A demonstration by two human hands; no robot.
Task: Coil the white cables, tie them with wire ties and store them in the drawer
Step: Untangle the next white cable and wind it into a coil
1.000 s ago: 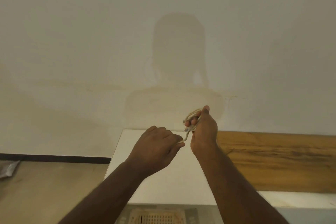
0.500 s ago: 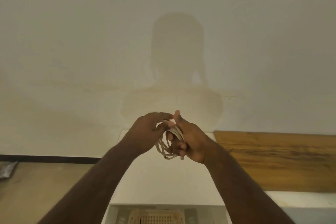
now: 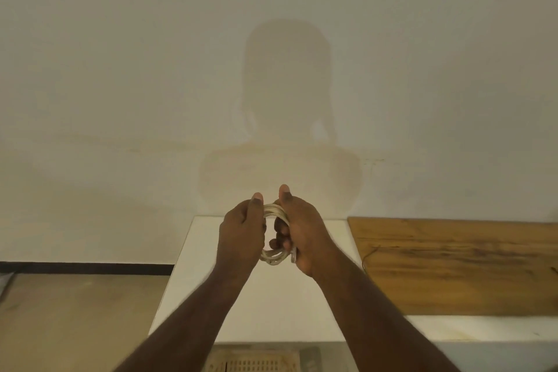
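Pale wall (image 3: 120, 69) fills most of my view, a person's shadow (image 3: 283, 118) cast on it. Below it, a white surface (image 3: 199, 275) runs toward me; a wooden board (image 3: 453, 266) lies on the surface at right. Tan floor (image 3: 75, 311) at left. A perforated tan item (image 3: 253, 364) shows at the bottom edge, unclear what. Both forearms reach forward above the surface. Left hand (image 3: 240, 238) curls round the left side of the white cable coil (image 3: 273, 257), thumb up. Right hand (image 3: 302, 232) grips the coil's right side, fingers through the loop. The coil hangs in the air between them, clear of the surface.
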